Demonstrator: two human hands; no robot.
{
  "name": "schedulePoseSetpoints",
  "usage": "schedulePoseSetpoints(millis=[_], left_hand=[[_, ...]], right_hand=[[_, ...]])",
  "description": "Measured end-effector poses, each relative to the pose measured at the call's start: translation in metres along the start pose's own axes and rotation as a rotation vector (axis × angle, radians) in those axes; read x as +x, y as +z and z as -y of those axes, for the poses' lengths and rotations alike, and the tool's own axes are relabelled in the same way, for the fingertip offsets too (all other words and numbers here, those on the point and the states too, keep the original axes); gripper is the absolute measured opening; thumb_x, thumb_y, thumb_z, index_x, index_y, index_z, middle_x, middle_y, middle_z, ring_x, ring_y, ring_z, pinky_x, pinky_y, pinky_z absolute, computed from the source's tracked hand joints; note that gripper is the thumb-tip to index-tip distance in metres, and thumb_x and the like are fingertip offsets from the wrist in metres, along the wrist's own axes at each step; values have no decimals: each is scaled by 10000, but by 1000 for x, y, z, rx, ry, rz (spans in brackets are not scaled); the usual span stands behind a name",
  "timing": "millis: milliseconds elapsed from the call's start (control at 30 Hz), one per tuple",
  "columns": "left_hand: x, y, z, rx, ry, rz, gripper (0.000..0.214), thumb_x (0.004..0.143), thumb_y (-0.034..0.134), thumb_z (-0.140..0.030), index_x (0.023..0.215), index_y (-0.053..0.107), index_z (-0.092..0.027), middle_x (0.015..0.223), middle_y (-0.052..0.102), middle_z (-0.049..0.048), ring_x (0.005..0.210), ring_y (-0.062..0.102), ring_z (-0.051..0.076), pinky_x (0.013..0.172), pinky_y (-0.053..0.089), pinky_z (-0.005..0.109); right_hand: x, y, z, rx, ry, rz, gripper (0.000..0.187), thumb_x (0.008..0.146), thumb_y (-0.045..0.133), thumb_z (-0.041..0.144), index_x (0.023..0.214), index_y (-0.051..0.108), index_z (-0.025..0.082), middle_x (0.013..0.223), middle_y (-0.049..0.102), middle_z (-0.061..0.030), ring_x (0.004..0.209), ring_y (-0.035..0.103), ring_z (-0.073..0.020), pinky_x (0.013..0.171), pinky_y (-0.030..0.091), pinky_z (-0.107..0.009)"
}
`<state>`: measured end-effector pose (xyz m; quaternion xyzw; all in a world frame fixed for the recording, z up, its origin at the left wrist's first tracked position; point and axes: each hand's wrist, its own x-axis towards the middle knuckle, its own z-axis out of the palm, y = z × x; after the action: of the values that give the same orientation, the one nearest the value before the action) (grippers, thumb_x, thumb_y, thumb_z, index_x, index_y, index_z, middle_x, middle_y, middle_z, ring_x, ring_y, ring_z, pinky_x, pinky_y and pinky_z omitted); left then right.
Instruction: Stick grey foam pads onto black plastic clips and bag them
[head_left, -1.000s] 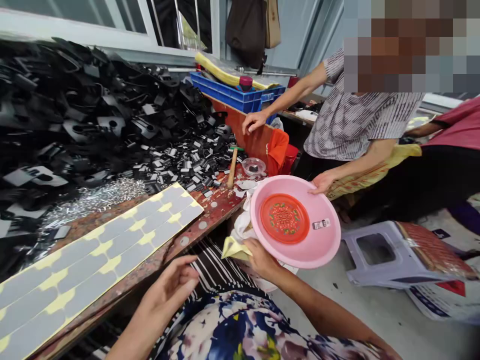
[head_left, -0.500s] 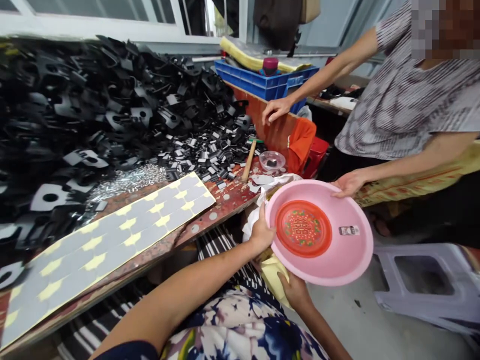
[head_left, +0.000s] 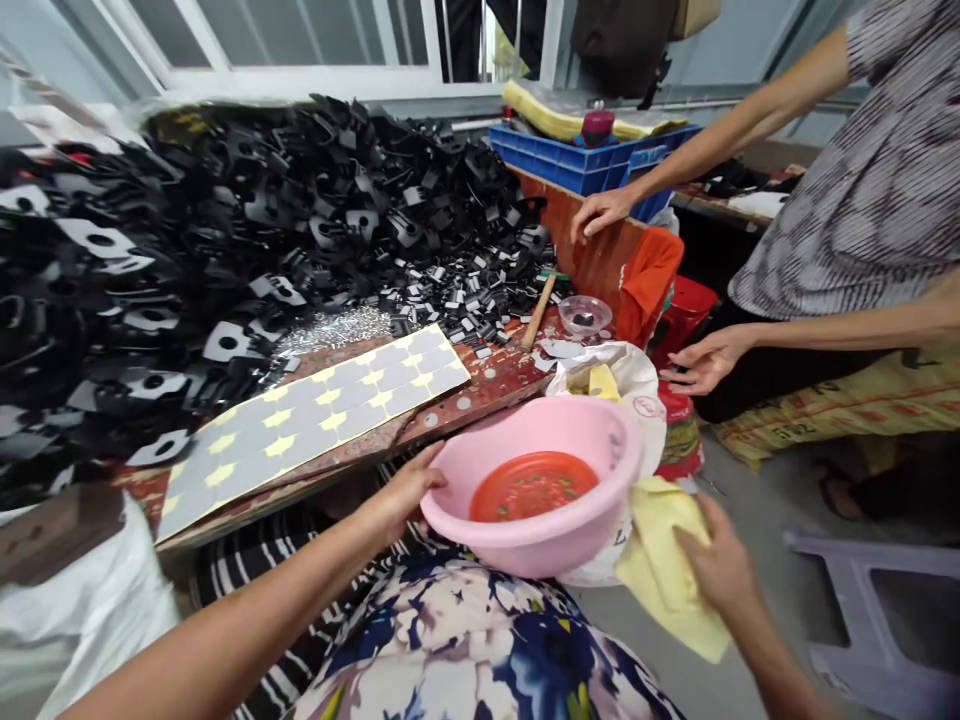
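My left hand (head_left: 405, 495) grips the left rim of a pink plastic basin (head_left: 517, 550), thumb over the edge. The basin's round bottom is red with a flower pattern, and it is held over my lap, tipped slightly toward me. To its right, my right hand (head_left: 716, 555) is closed on crumpled yellow paper (head_left: 664, 565), apart from the rim. A co-worker's hand (head_left: 709, 360) is stretched out to the right of the basin, not touching it. The co-worker's other hand (head_left: 604, 212) is over the wooden board by the blue crate.
A heap of black plastic parts (head_left: 300, 220) covers the bench. On its front edge lies a sheet of grey stickers (head_left: 322, 410). A wooden-handled tool (head_left: 538, 312) and a clear bowl (head_left: 585, 315) are beside it. A white sack (head_left: 645, 385) stands behind the basin, and a grey stool (head_left: 877, 620) at right.
The basin has moved left and toward me, out of the co-worker's hand. My right hand has swung right from under it with the yellow paper. The view has turned left.
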<state>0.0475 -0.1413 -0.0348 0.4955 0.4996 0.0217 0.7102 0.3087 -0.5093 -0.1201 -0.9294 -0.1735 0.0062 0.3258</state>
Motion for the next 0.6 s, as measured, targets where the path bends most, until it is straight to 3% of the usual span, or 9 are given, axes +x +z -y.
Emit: schedulePoseSetpoints(millis=[67, 133, 233, 300, 400, 500, 600], left_hand=[[9, -11, 1, 54, -30, -77, 872, 774, 615, -112, 1611, 392, -210, 653, 680, 4, 393, 559, 162, 394, 376, 220], [20, -7, 2, 46, -64, -89, 733, 835, 606, -111, 1552, 467, -167, 606, 639, 0, 367, 523, 158, 368, 326, 217], [40, 6, 8, 1, -135, -141, 397, 960, 636, -212, 1347, 612, -130, 793, 685, 39, 539, 609, 147, 466, 471, 238], [54, 9, 14, -53, -171, -188, 314, 1005, 649, -326, 1251, 642, -130, 1005, 698, 72, 754, 673, 157, 643, 587, 294], [71, -1, 20, -148, -169, -255, 330, 1006, 661, -374, 1243, 644, -146, 1162, 677, 91, 933, 685, 192, 782, 619, 361], [78, -9, 21, -246, -99, -286, 254, 1017, 642, -303, 1200, 643, -127, 1061, 684, 73, 834, 683, 164, 723, 619, 321], [73, -6, 26, -322, 22, -290, 222, 959, 682, -148, 1166, 620, -99, 933, 664, 57, 744, 694, 144, 734, 631, 286]], right_hand=[[18, -33, 20, -24, -61, -106, 725, 850, 572, 514, 1485, 514, 168, 1205, 734, -158, 1019, 734, -345, 870, 598, -456], [26, -58, 58, -52, -333, -57, 758, 824, 624, 536, 1500, 506, 213, 1320, 696, -143, 1114, 711, -343, 953, 578, -443], [18, -58, 131, -46, -783, 362, 702, 872, 657, 470, 1526, 504, 268, 1527, 569, -107, 1349, 598, -311, 1123, 495, -409], [11, -31, 172, -127, -910, 588, 747, 861, 687, 366, 1570, 459, 298, 1619, 471, -86, 1388, 565, -308, 1139, 478, -408], [12, 32, 213, -359, -877, 691, 733, 854, 680, 217, 1555, 472, 266, 1483, 581, -125, 1229, 663, -304, 1024, 533, -402], [23, 98, 235, -504, -802, 745, 408, 871, 692, 159, 1278, 674, 179, 1232, 686, -126, 1082, 711, -294, 915, 563, -390], [34, 153, 255, -499, -754, 779, 247, 961, 702, 241, 1189, 685, 147, 1191, 695, -105, 1044, 706, -251, 899, 588, -404]])
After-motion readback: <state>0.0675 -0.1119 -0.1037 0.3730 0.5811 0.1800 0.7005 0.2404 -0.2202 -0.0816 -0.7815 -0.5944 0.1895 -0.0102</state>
